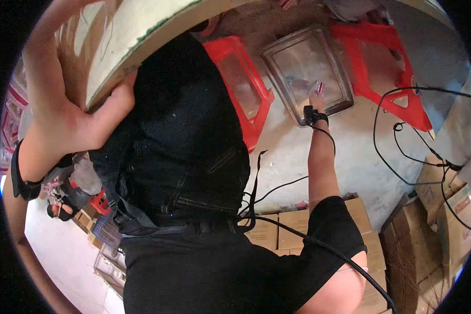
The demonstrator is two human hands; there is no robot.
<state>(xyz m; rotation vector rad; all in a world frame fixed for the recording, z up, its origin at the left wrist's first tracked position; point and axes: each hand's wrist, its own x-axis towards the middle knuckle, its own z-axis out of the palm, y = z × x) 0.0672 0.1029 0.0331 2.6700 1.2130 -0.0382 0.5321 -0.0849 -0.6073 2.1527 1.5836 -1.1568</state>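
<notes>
At the upper left my left hand (78,118) is closed round the edge of a pale tabletop (157,26), its thumb along the near edge. My right arm reaches away from my body, and my right hand (317,99) is over a rectangular metal tray (341,104). Its fingers are closed on a small clear packet (318,87) with red and white marking. Just beyond those fingers, something small and blurred lies in the tray. A black wristband with a small device (315,115) sits on my right wrist.
Red plastic frames, like stool legs, flank the tray on the left (256,104) and right (371,68). Black cables (319,240) cross beside my right arm and loop at the right. Stacked cardboard cartons (293,222) stand behind that arm, with more boxes (416,230) at the lower right.
</notes>
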